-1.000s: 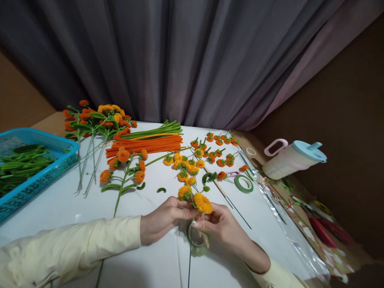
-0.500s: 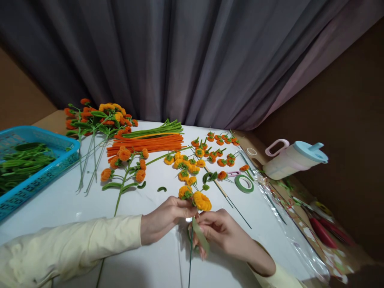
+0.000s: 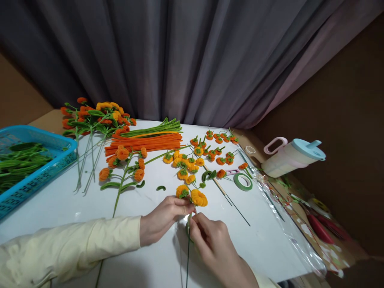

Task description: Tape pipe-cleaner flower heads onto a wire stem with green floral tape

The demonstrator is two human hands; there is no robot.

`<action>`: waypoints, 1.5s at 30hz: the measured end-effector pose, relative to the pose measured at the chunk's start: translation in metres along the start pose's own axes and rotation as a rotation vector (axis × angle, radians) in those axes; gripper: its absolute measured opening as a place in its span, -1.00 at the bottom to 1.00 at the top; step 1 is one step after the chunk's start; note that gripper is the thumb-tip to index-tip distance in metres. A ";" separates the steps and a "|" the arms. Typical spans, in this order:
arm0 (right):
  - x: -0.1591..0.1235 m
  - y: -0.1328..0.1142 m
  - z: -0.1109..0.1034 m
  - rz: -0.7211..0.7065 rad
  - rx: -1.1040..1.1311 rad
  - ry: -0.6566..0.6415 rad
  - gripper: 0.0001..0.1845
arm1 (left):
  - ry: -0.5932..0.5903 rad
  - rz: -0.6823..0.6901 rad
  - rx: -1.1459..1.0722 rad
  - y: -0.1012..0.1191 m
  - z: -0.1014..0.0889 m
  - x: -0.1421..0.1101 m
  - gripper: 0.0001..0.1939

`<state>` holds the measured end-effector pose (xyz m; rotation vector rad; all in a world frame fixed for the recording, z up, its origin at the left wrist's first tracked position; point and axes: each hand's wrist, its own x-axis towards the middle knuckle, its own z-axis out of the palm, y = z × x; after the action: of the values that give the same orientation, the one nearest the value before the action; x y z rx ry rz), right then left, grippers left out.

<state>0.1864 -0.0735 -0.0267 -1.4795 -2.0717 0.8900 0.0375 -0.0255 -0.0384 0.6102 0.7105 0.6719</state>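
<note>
My left hand (image 3: 166, 219) pinches the stem just under two yellow-orange fuzzy pipe-cleaner pumpkins (image 3: 199, 197) with green tops. From that grip a dark green wire stem (image 3: 188, 260) runs down toward the front edge. My right hand (image 3: 214, 240) is closed beside the stem, thumb and forefinger pinching green floral tape (image 3: 189, 219) right below the left fingertips. Part of the tape lies hidden behind the right fingers. Beyond the hands lie loose yellow pumpkins (image 3: 183, 174), and a finished-looking orange pumpkin sprig (image 3: 121, 180) rests to the left.
A blue basket (image 3: 64, 154) of green leaf pieces stands at left. Orange pipe cleaners (image 3: 147, 143) and a flower bunch (image 3: 96, 116) lie at the back. On the right are a tape roll (image 3: 237, 182), a lidded cup (image 3: 282, 162) and red-handled pliers (image 3: 319, 230).
My right hand has turned and closed in on the stem below the pumpkins; the loose tape strip that hung by its fingers is now mostly hidden. My left hand keeps its pinch.
</note>
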 end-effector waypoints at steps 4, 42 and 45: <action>-0.003 -0.004 -0.009 -0.034 0.038 -0.031 -0.69 | 0.002 -0.009 -0.006 0.001 0.000 0.001 -0.82; 0.034 0.032 -0.020 0.132 0.880 -0.496 -0.50 | -0.165 0.040 0.042 -0.004 -0.006 0.006 -0.77; 0.036 0.035 -0.019 0.088 0.892 -0.514 -0.52 | -0.167 0.019 0.040 -0.003 -0.004 0.005 -0.77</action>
<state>0.2104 -0.0268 -0.0387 -0.8946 -1.5082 2.0442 0.0379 -0.0229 -0.0450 0.7023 0.5647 0.6176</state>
